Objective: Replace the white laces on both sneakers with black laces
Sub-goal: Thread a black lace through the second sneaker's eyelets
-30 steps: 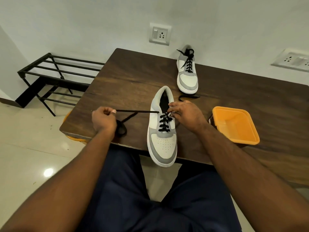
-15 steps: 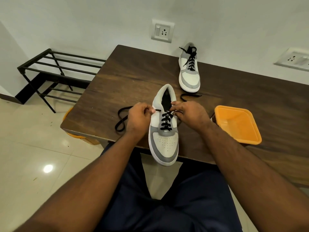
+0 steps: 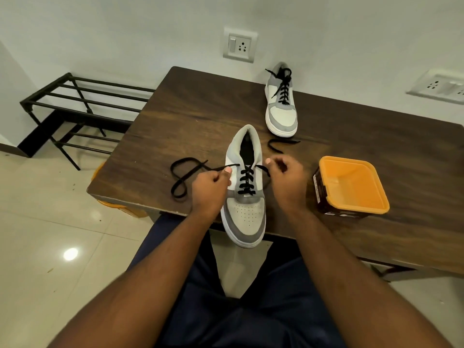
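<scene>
- Head view shows your left hand [image 3: 210, 188] pinching the left run of the black lace [image 3: 247, 180] between thumb and forefinger, just at 9 o'clock of the near sneaker [image 3: 244, 209].
- Your right hand [image 3: 285, 180] is curled round the right run of that lace, just at 3 o'clock of the same sneaker.
- That near sneaker sits at the table [image 3: 155, 136] front edge, toe overhanging toward you, with black crossings up most of its eyelets.
- The lace's loose left tail lies looped on the table at 9 o'clock of your left hand; another loose stretch lies at 12 o'clock of your right hand.
- The far sneaker [image 3: 281, 106] stands at 12 o'clock, fully laced in black.
- An orange tub [image 3: 351, 187] sits at 3 o'clock of your right hand.
</scene>
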Demonstrator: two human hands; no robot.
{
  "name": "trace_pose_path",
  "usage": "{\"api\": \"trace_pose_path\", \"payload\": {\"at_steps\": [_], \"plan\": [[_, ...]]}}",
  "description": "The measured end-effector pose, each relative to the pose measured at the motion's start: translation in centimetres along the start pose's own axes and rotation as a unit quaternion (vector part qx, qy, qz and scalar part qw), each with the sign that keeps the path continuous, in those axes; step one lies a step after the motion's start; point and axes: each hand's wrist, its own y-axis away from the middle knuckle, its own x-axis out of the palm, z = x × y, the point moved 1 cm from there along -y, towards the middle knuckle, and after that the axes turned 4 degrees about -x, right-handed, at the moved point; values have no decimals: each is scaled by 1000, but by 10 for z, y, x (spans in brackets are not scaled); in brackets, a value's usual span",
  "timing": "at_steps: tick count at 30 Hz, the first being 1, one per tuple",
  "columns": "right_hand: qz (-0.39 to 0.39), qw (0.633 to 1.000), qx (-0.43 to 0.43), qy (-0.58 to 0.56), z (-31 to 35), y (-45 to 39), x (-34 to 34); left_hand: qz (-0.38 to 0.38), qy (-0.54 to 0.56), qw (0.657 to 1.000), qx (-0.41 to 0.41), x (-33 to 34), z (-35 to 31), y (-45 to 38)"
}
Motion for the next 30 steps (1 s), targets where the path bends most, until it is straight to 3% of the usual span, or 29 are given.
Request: {"api": "trace_pose_path", "payload": {"at_steps": [2,5,9,13,16,19,22,24,26,28,30], "plan": [[-32,981,172,-84,-1,11,11,8,72,996,-58,10,0,0],[-16,903,358,-236,12,5,23,-26,205,970,-126,24,-9,1],[1,858,404,-318,31,-13,22,-51,331,925,-178,34,-27,0],[-58,825,428,-365,27,-15,19,-80,391,894,-206,31,-27,-6],[-86,817,399,-407,24,-8,26,-66,425,878,-211,29,-25,-9],[-61,798,366,-475,29,-6,25,-59,447,874,-182,22,-33,-15],[-15,828,281,-485,42,-10,10,-21,451,887,-102,10,-55,-23],[13,877,175,-447,54,-15,-4,38,339,940,-4,2,-75,-27],[63,926,32,-370,61,-24,-17,149,148,973,96,-4,-94,-28],[131,948,-81,-278,64,-33,-26,259,-32,954,144,-6,-107,-25],[182,951,-117,-220,67,-41,-32,319,-138,926,147,-9,-112,-22]]}}
